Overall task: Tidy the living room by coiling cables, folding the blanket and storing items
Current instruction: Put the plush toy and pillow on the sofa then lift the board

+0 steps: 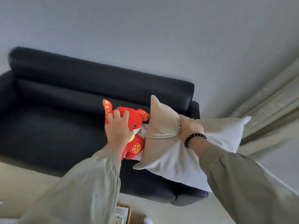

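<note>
- Pillow: cream, bulky, by the look soft and light. Hangs tilted over the right end of the dark sofa; hard to tell whether its lower edge touches the seat.
- Crumples wherever squeezed, so best taken by a bunched handful of cover at an edge; no risk of damage.
- Plush toy: red, stuffed, probably light and squashy, nothing to break. Sits on the sofa seat just left of the pillow, on some white fabric too hidden to identify. Easy to lift by the head or body.
- Right hand: closed tight round a gathered fold at the pillow's upper edge, bearing its weight.
- Left hand: fingers spread and bent over the toy's head, gripping it from above.
</note>
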Tool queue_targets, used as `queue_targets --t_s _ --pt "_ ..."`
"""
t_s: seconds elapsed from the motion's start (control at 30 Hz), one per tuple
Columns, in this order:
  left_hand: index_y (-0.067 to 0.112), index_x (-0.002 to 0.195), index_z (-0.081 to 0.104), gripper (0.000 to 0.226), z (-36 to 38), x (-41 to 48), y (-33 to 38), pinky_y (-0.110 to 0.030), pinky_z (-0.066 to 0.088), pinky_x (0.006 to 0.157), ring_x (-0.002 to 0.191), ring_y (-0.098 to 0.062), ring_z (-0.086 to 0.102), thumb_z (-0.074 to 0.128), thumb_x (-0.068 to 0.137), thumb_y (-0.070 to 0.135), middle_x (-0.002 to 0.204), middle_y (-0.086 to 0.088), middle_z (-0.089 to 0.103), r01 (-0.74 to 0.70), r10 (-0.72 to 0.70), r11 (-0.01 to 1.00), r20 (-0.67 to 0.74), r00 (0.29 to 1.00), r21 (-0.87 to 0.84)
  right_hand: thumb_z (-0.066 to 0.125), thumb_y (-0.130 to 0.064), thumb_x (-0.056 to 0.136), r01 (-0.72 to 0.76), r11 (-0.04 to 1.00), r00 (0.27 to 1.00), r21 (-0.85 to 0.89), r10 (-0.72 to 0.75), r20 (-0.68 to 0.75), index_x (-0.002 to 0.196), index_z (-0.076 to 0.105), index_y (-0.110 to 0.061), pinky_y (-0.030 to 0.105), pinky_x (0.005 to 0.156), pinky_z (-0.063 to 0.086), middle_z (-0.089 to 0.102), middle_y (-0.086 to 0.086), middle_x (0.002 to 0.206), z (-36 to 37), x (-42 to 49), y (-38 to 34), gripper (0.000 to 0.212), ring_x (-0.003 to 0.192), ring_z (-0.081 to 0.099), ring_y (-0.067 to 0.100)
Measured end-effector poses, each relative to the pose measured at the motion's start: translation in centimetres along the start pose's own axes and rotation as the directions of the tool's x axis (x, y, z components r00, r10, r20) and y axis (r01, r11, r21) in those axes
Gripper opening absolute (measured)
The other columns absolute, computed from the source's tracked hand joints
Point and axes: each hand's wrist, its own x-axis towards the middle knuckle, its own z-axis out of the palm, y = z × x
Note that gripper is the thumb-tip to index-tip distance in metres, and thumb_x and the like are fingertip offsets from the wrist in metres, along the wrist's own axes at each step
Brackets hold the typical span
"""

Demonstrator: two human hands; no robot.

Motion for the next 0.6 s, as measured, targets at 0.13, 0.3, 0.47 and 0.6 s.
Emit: queue_targets --t_s 0.13,0.3,0.47,0.6 --pt "0.020 0.136 0.042 0.071 0.4 6.0 1.6 -0.037 0.052 0.073 0.114 -0.030 0.043 0.075 0.077 0.039 0.124 -0.011 0.044 0.029 -0.029 1.000 -0.016 0.999 -0.004 0.049 -0.017 0.083 0.017 0.999 1.000 0.041 -0.016 -0.027 0.120 0.050 -0.023 0.030 0.073 0.044 0.060 0.006 0.108 -2.0 6.7 0.6 0.037 0.098 0.060 0.029" --pt "0.021 0.136 0.043 0.069 1.0 9.9 2.2 -0.034 0.049 0.065 0.113 -0.028 0.043 0.076 0.076 0.030 0.122 -0.009 0.045 0.029 -0.029 0.999 0.016 0.999 0.040 0.047 -0.016 0.083 0.047 0.998 0.996 0.039 -0.044 -0.082 0.117 0.049 -0.023 0.032 0.072 0.050 0.061 0.004 0.105 -3.6 11.1 0.4 0.035 0.093 0.061 0.029" --pt "0.020 0.135 0.044 0.067 2.0 11.9 0.3 -0.035 0.051 0.066 0.112 -0.028 0.043 0.075 0.077 0.030 0.121 -0.009 0.045 0.067 -0.069 0.996 0.036 0.997 0.053 0.045 -0.015 0.088 0.050 0.999 0.997 0.012 -0.049 -0.066 0.127 0.045 -0.021 0.029 0.068 0.044 0.060 0.006 0.107 -4.3 13.9 -1.7 0.039 0.092 0.062 0.029" --pt "0.019 0.133 0.046 0.064 2.1 13.9 -2.6 -0.036 0.052 0.070 0.112 -0.028 0.043 0.076 0.077 0.029 0.120 -0.009 0.046 0.081 -0.084 0.994 0.027 0.996 0.075 0.047 -0.016 0.086 0.052 0.998 0.995 0.031 -0.049 -0.091 0.125 0.046 -0.021 0.030 0.069 0.046 0.061 0.005 0.103 -4.0 15.7 -4.4 0.040 0.093 0.061 0.029"
